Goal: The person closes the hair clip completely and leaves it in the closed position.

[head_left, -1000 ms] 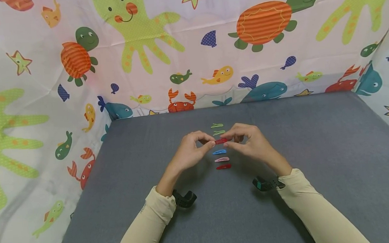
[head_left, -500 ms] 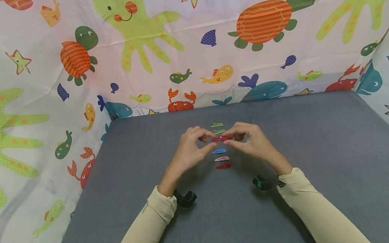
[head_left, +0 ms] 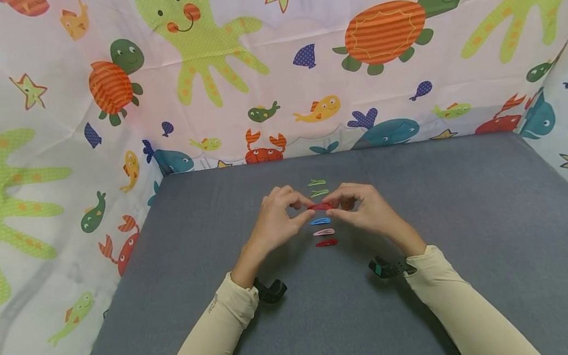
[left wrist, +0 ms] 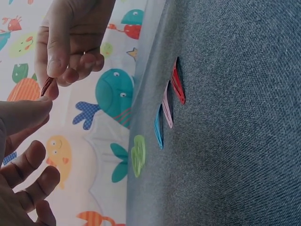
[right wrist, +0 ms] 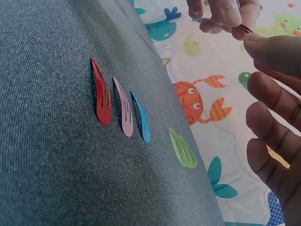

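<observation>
Centrally in the head view, pinching a red clip (head_left: 320,207) off the table (head_left: 464,214), by one end between thumb and forefinger of the left hand (head_left: 279,216), by the other between those of the right hand (head_left: 365,209). Lower in the frame: a blue clip (head_left: 320,221), a pink clip (head_left: 324,232), a second red clip (head_left: 326,242). Higher: two green clips (head_left: 320,192). Across the top: printed cloth (head_left: 312,21).

Free tabletop (head_left: 484,213) right of right hand (head_left: 363,207)

The person wears long cream sleeves, of which the left sleeve (head_left: 203,340) bears small dark lettering (head_left: 212,304), and a black left wristband (head_left: 271,291) and a black right wristband (head_left: 389,267) with a small teal patch (head_left: 379,270).
</observation>
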Demonstrator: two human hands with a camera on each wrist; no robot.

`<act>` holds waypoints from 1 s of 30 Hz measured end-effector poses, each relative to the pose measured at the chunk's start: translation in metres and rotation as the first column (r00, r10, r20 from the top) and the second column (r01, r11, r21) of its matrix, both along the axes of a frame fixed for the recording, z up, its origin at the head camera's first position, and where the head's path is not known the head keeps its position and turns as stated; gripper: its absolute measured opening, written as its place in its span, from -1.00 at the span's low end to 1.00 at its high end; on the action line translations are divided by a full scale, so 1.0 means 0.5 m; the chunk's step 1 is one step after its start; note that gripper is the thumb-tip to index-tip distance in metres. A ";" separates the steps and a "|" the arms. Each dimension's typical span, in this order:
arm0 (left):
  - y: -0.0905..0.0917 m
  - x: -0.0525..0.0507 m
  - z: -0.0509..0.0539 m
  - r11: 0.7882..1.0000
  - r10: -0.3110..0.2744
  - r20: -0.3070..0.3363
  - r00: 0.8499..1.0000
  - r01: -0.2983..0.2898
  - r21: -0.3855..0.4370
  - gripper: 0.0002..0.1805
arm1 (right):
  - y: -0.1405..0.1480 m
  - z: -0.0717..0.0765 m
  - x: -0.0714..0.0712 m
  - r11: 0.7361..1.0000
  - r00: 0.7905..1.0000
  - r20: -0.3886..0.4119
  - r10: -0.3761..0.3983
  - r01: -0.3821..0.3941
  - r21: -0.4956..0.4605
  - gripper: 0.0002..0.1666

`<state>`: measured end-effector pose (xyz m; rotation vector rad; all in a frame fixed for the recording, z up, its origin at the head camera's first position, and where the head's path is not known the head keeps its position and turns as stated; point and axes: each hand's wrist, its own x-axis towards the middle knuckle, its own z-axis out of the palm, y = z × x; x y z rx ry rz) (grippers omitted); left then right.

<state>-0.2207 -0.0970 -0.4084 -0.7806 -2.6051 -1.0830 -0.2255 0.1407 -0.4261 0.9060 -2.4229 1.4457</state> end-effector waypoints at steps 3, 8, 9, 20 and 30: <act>-0.001 -0.001 -0.003 1.000 0.002 0.024 1.000 -0.002 0.001 -0.89 | 0.001 -0.003 -0.002 1.000 1.000 0.009 0.000 0.000 0.007 -0.75; -0.001 -0.002 -0.004 1.000 0.009 0.048 0.999 -0.008 -0.010 -0.88 | 0.003 -0.004 -0.003 1.000 1.000 0.020 -0.008 0.007 0.023 -0.77; -0.001 -0.003 -0.004 1.000 0.011 0.049 0.999 -0.010 -0.013 -0.88 | 0.004 -0.004 -0.003 1.000 1.000 0.022 -0.008 0.008 0.027 -0.78; 0.000 -0.008 -0.018 0.999 0.015 0.128 0.992 -0.010 -0.040 -0.88 | 0.003 -0.010 -0.003 0.997 0.997 0.075 0.002 -0.008 0.080 -0.83; 0.000 -0.020 -0.037 1.000 0.006 0.233 0.973 -0.004 -0.009 -0.91 | 0.003 -0.023 -0.008 0.993 0.989 0.144 0.017 -0.033 0.111 -0.84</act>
